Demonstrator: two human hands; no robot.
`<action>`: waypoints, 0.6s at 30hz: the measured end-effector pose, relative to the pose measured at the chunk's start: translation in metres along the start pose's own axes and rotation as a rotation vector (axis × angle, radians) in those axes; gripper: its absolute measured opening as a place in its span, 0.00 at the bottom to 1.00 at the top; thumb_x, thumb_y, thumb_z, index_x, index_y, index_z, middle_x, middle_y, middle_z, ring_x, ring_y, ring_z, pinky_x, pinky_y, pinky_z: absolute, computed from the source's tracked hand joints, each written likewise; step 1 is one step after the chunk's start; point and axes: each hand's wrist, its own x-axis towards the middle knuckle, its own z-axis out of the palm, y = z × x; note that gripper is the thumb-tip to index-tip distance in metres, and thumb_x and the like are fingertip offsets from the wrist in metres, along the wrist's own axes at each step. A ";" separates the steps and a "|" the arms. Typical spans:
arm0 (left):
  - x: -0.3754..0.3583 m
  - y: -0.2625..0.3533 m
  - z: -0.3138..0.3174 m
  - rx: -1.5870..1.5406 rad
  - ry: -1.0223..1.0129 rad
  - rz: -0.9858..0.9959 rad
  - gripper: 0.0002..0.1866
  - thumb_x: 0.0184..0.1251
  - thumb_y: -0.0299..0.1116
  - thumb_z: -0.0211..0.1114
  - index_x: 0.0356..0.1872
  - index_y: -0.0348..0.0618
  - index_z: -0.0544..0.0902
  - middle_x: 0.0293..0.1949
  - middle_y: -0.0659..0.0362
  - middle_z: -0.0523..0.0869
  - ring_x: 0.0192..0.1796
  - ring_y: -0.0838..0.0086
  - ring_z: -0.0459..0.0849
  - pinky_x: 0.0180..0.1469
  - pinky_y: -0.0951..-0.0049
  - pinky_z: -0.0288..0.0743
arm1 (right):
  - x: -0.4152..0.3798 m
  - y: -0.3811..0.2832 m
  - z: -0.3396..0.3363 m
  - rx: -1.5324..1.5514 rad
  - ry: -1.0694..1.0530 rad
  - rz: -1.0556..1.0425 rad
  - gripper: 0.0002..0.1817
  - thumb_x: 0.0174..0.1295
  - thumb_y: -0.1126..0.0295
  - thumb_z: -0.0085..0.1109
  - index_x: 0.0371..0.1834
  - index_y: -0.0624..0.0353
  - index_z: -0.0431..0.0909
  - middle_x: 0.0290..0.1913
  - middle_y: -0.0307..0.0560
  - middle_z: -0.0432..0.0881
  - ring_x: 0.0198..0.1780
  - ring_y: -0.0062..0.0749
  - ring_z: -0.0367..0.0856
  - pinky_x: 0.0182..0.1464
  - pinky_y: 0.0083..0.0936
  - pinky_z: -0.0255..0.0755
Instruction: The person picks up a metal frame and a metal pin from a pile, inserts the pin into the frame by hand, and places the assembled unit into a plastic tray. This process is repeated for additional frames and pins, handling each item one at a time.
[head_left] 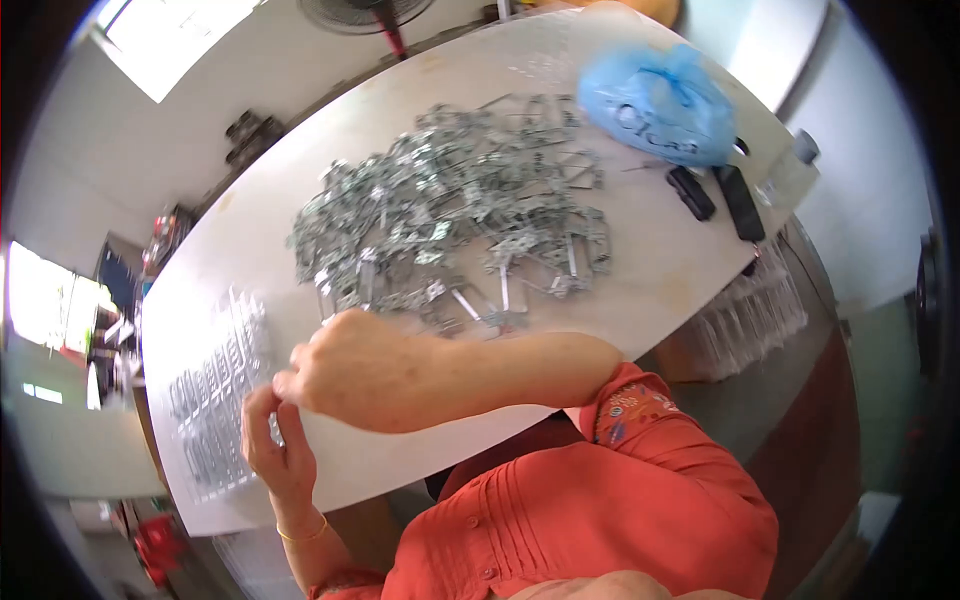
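My right hand reaches across to the left, its fingers bent and meeting the fingertips of my left hand. Both hands are over the right edge of a clear plastic tray whose compartments hold small metal pieces. My left hand's fingers are curled, with something small and shiny between them that I cannot make out. What my right fingers hold, if anything, is hidden. Beyond my right forearm lies a wide heap of small metal parts, many of them frame-shaped, on the white table.
A tied blue plastic bag, a black object, a black phone-like object and a clear bottle stand or lie at the right. Stacked clear trays sit below the table's right edge. A fan is at the top.
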 end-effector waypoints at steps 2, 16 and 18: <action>-0.001 0.002 0.008 0.083 -0.019 0.071 0.05 0.74 0.19 0.59 0.45 0.34 0.82 0.37 0.55 0.85 0.38 0.71 0.83 0.45 0.70 0.79 | -0.004 0.001 -0.003 -0.010 -0.008 -0.006 0.10 0.63 0.70 0.57 0.43 0.63 0.81 0.34 0.54 0.85 0.39 0.51 0.89 0.41 0.41 0.82; 0.009 0.074 0.146 -0.630 -0.445 -0.196 0.14 0.75 0.18 0.59 0.59 0.36 0.76 0.40 0.59 0.82 0.31 0.80 0.80 0.33 0.80 0.77 | -0.125 0.081 -0.047 0.134 0.498 0.309 0.09 0.70 0.69 0.63 0.42 0.57 0.70 0.32 0.52 0.80 0.36 0.55 0.86 0.36 0.46 0.77; 0.005 0.101 0.172 -0.614 -0.519 -0.110 0.16 0.72 0.16 0.61 0.59 0.35 0.76 0.40 0.59 0.82 0.32 0.80 0.81 0.33 0.80 0.77 | -0.149 0.108 -0.068 -0.011 0.577 0.343 0.10 0.70 0.68 0.63 0.40 0.56 0.69 0.32 0.51 0.80 0.36 0.54 0.85 0.35 0.45 0.76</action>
